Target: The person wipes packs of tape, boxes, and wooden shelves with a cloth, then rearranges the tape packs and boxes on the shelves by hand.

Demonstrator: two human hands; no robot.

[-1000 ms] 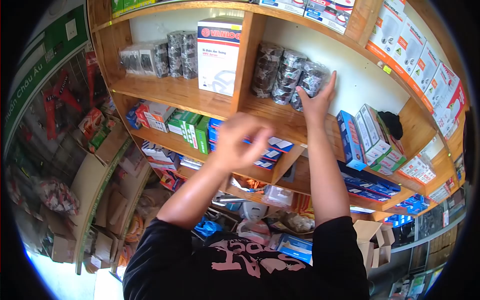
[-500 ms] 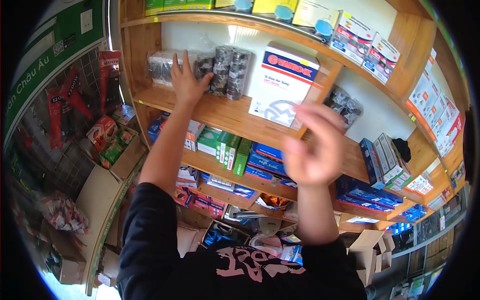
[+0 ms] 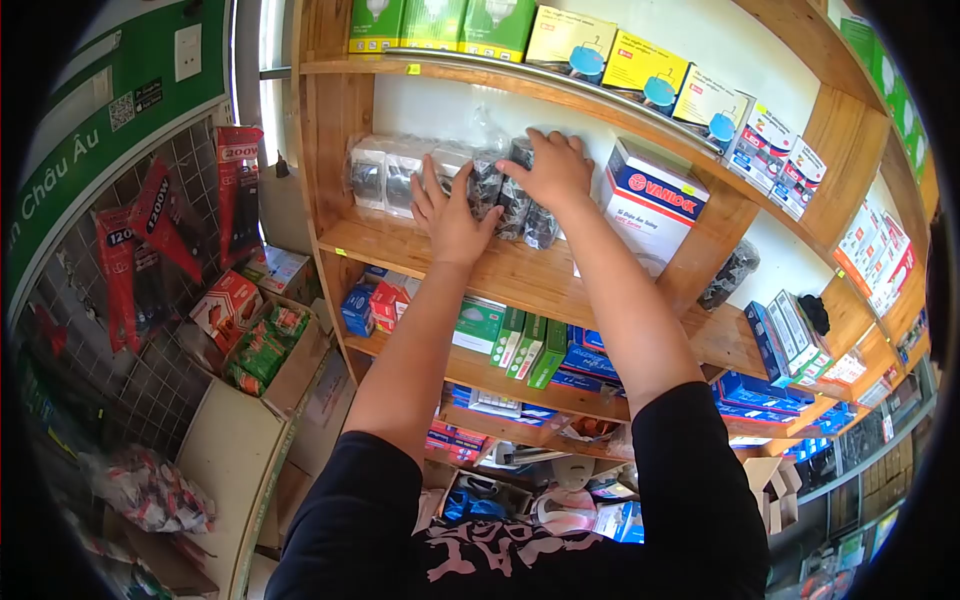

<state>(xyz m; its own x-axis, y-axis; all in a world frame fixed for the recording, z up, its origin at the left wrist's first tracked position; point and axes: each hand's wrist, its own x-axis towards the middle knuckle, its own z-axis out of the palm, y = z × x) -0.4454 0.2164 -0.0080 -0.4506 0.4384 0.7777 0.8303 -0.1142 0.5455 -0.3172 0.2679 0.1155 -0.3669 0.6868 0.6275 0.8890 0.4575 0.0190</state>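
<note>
On the wooden shelf stand several dark plastic-wrapped cylindrical packs (image 3: 512, 208) in a row. To their left are white plastic-wrapped packs (image 3: 400, 178). My left hand (image 3: 452, 222) reaches in with its fingers apart, between the white packs and the leftmost dark pack, its thumb against the dark one. My right hand (image 3: 556, 178) lies over the upper part of the dark packs, thumb to the left and fingers stretched toward the back. Neither hand visibly lifts anything, and parts of the packs are hidden behind the hands.
A white-and-blue Vanlock box (image 3: 650, 205) stands right of my right hand. Lamp boxes (image 3: 570, 48) line the shelf above, with a metal rail along its edge. Green boxes (image 3: 530, 340) fill part of the shelf below. At left, a carton (image 3: 290, 365) holds green packets.
My right hand has come from in front of the Vanlock box to the dark packs. My left hand stays by the packs. The view has shifted, so the shelf sits further right.
</note>
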